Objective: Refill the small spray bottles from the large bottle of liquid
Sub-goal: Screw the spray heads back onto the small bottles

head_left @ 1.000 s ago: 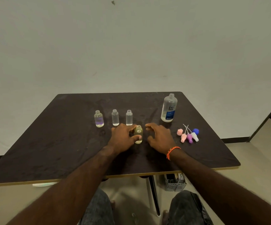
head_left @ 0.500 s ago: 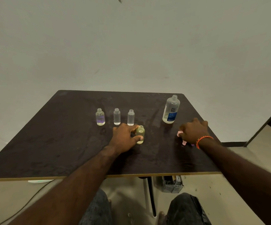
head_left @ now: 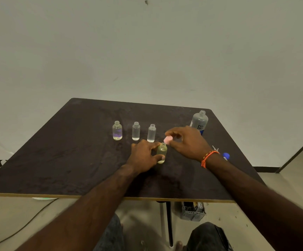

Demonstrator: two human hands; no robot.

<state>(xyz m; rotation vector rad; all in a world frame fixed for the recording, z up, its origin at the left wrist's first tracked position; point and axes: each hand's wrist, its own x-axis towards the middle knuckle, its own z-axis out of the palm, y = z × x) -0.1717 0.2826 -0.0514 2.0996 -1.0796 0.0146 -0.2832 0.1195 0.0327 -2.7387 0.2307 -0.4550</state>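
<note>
My left hand (head_left: 143, 156) grips the small yellowish clear plastic bottle (head_left: 161, 153) standing on the dark worktop (head_left: 65, 160); my right hand (head_left: 187, 142) pinches a pink spray cap (head_left: 168, 139) just above its open neck; three more small clear bottles (head_left: 135, 131) stand in a row just beyond; one large grey-and-blue labelled bottle (head_left: 199, 122) stands far right, uncapped.

You're working in dim, even, greenish light with no hard shadows; the dark tabletop (head_left: 74, 151) carries a faint sheen toward its far edge. Wide-angle bending curves its near edge, and your forearms smear softly at the bottom corners
</note>
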